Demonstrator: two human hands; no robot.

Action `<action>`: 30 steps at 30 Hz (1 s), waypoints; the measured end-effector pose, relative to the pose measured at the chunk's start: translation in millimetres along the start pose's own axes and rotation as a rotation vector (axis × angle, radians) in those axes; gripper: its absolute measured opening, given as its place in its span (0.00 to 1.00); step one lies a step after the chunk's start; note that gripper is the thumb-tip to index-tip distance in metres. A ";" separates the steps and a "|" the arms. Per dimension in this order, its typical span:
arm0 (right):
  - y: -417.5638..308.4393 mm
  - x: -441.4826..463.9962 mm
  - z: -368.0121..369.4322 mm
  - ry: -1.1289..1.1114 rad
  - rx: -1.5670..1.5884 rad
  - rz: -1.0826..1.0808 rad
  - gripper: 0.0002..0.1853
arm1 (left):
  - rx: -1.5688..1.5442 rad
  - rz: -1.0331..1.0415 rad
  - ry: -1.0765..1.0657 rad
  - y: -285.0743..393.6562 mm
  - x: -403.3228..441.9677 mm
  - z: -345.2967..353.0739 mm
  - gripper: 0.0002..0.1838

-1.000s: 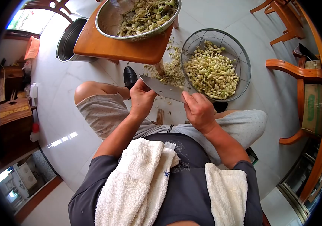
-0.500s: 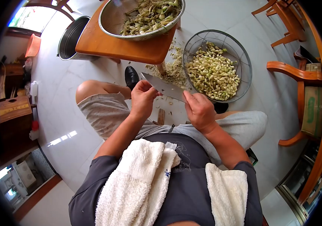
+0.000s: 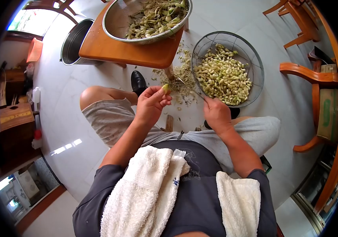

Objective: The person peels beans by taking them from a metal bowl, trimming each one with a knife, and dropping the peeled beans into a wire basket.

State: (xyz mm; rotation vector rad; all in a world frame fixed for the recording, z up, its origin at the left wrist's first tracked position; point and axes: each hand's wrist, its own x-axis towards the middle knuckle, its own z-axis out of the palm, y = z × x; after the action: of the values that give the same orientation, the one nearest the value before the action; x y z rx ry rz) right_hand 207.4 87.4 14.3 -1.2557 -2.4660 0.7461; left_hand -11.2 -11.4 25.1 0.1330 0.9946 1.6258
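Note:
My left hand (image 3: 152,102) pinches a small yellow-green onion bulb (image 3: 166,88) between thumb and fingertips. Closed around the handle of a knife (image 3: 199,94), my right hand (image 3: 218,115) is a little to the right, with the blade seen almost edge-on and apart from the bulb. Just beyond that hand, a round wire-ribbed basket (image 3: 260,75) on the floor contains many pale trimmed bulbs (image 3: 222,75). A metal colander (image 3: 113,23) with untrimmed, stemmed bulbs (image 3: 159,19) rests on a wooden stool (image 3: 137,53). Trimmings (image 3: 183,79) lie on the floor between stool and basket.
A metal bucket (image 3: 71,43) stands left of the stool. Wooden chairs (image 3: 301,25) and a carved chair frame (image 3: 311,75) are at the right. A wood piece (image 3: 169,123) lies between my legs. A white towel (image 3: 141,185) hangs over my chest.
The knife has turned from showing its broad blade to nearly edge-on, and my right hand has drawn right and slightly down. The bulb in my left hand now shows.

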 end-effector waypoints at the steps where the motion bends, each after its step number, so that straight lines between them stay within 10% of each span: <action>1: -0.8 0.3 -1.7 -0.019 0.022 0.023 0.10 | -0.057 -0.034 -0.013 2.3 0.1 -1.4 0.07; 12: 9.8 7.3 6.2 -0.295 0.039 0.121 0.11 | -0.291 -0.175 -0.267 3.4 15.1 7.2 0.08; 19: 14.8 1.8 15.9 -0.421 0.023 0.017 0.10 | 0.400 -0.306 -0.330 0.7 52.1 118.5 0.30; 24: 15.0 0.0 9.5 -0.357 0.073 0.080 0.10 | 0.869 -0.064 -0.496 69.9 66.2 142.5 0.17; 30: 11.2 2.1 8.8 -0.439 0.066 0.042 0.10 | 1.113 0.414 -0.009 204.6 174.1 97.1 0.12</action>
State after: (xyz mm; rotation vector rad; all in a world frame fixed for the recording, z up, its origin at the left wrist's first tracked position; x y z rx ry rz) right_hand 209.6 91.8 0.7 -1.2284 -2.7251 1.2173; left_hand -167.1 193.4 149.0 1.1484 1.8528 1.2261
